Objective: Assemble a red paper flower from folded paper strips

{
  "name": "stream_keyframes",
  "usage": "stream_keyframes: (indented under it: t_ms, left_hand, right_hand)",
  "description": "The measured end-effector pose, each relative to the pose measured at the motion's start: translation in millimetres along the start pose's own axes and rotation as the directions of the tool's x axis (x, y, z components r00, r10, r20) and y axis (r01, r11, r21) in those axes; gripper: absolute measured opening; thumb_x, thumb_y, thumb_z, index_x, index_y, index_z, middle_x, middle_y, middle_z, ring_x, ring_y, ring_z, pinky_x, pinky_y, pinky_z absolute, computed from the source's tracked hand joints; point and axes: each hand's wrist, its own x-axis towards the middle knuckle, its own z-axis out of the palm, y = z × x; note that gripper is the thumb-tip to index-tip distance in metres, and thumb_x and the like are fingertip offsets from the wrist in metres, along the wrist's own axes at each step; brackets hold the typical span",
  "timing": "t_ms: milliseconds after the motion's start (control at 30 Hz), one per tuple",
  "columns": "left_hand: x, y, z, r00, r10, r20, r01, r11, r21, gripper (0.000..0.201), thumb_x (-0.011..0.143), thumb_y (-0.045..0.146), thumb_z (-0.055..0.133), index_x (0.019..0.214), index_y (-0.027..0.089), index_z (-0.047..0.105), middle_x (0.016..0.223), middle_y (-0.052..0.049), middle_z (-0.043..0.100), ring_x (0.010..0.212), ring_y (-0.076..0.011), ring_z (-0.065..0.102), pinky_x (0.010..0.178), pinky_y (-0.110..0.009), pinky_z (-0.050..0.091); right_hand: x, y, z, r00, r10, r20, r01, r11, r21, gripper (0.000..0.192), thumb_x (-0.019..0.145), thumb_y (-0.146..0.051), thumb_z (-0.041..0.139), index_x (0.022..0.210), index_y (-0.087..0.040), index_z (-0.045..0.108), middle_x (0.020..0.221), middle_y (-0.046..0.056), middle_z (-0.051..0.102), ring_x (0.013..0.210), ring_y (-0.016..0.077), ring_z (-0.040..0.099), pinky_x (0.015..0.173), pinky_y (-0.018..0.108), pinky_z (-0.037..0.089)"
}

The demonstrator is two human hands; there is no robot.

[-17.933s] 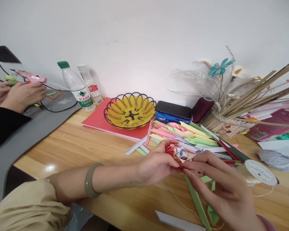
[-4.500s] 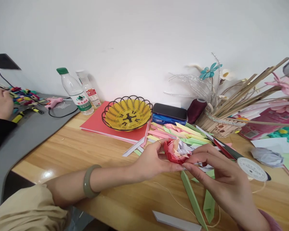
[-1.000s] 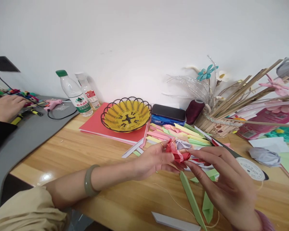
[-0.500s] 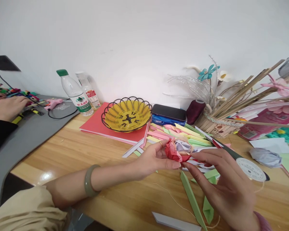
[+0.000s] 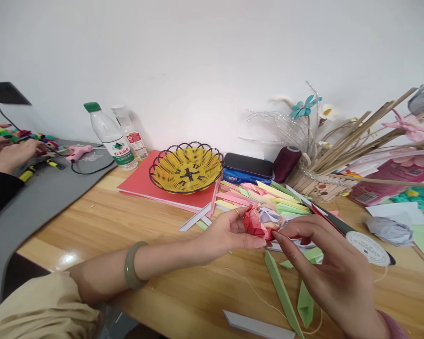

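A folded paper flower (image 5: 257, 223), red and pink outside with a grey-lilac centre, is held above the table. My left hand (image 5: 226, 238) grips its left side, thumb below and fingers behind. At the flower's lower right edge, the thumb and forefinger of my right hand (image 5: 325, 268) pinch a red paper petal. Folded paper strips (image 5: 247, 193) in pink, yellow, green and white lie just behind the flower. Under and beside my right hand are green folded strips (image 5: 282, 292) and a thin cord (image 5: 254, 289). A grey strip (image 5: 257, 325) rests at the front edge.
A yellow woven basket (image 5: 187, 169) sits on red paper (image 5: 137, 181), with two bottles (image 5: 122, 150) to its left. Right of it are a phone (image 5: 249, 165), a thread spool (image 5: 286, 164) and a stick vase (image 5: 321, 186). Another person's hands (image 5: 12, 153) work at far left near a pink glue gun (image 5: 79, 151).
My right thumb and forefinger have closed in on the flower's lower right edge. The flower has shifted very slightly; my left hand keeps its grip.
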Motion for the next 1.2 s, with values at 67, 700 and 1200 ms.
stream_keyframes:
  t_ms: [67,700,1200]
  left_hand:
    - [-1.1,0.5,0.6,1.000,-0.006,0.013,0.006,1.000,-0.007,0.041,0.055,0.020,0.078,0.091,0.014,0.058,0.091,-0.006,0.065,0.083,-0.0152,0.061,0.083,-0.032,0.045]
    - [2.2,-1.8,-3.7,0.999,0.042,0.009,-0.043,0.999,0.016,0.046,0.057,0.017,0.077,0.097,0.016,0.056,0.096,-0.005,0.065,0.092,-0.0161,0.060,0.086,-0.032,0.043]
    - [1.5,6.6,-1.6,0.995,0.025,0.097,-0.022,0.999,-0.038,0.038,0.057,0.025,0.077,0.089,0.014,0.058,0.088,-0.005,0.064,0.078,-0.0143,0.060,0.073,-0.027,0.045]
  right_hand:
    - [-3.2,3.6,-3.4,0.980,-0.200,-0.005,0.198,0.971,-0.137,0.017,0.073,-0.010,0.062,0.086,-0.020,0.059,0.074,0.003,0.062,0.066,0.0160,0.057,0.056,0.029,0.047]
    - [1.2,-0.8,1.9,0.994,0.076,0.082,-0.087,0.987,0.135,0.012,0.079,-0.015,0.059,0.088,-0.023,0.059,0.077,0.001,0.060,0.072,0.0133,0.056,0.060,0.025,0.046]
    - [-1.0,-2.0,-2.5,0.994,0.099,0.038,-0.104,0.982,0.160,0.015,0.086,-0.012,0.043,0.088,-0.022,0.054,0.080,0.002,0.054,0.075,0.0150,0.052,0.063,0.027,0.042]
